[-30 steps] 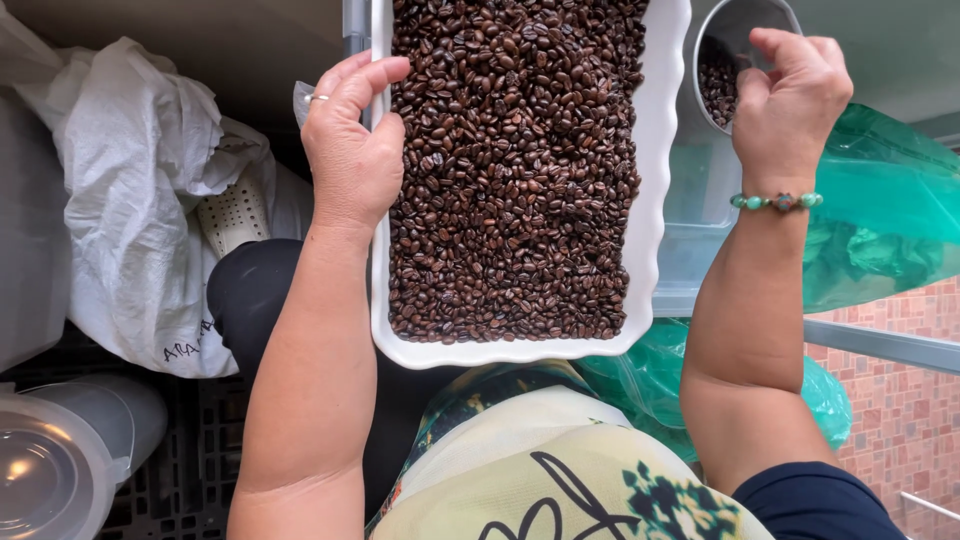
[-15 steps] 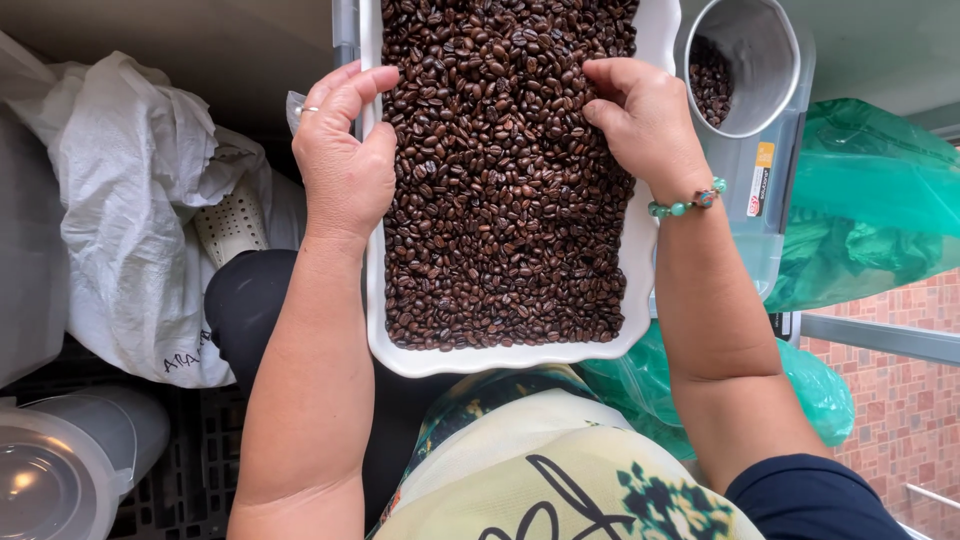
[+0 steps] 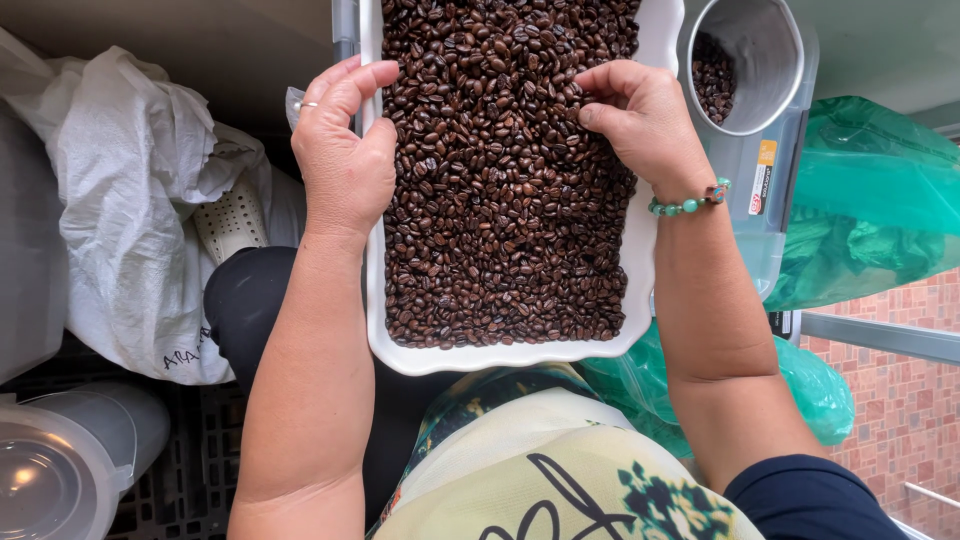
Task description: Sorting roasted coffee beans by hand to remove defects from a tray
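The white tray [image 3: 510,358] carried the load, its bed covered rim to rim with dark roasted coffee beans [image 3: 500,230]. At its nine o'clock edge a left hand [image 3: 345,160] gripped the rim; at two o'clock a right hand [image 3: 645,120] rested on the beans.

Both forearms are bare from wrist to above the elbow, and a dark navy short sleeve [image 3: 800,500] shows at the upper right arm, near the bottom right corner. The left hand [image 3: 345,165] wears a thin silvery ring [image 3: 310,106] on one finger, and the right hand [image 3: 645,120] has a bracelet [image 3: 690,203] of green beads with a few reddish ones at its wrist. At the near edge the torso is covered by a pale yellow apron [image 3: 560,470] of sheer, mesh-like cloth with black looping lines and dark floral patches, and dark trousers [image 3: 245,300] cover the leg on the left.
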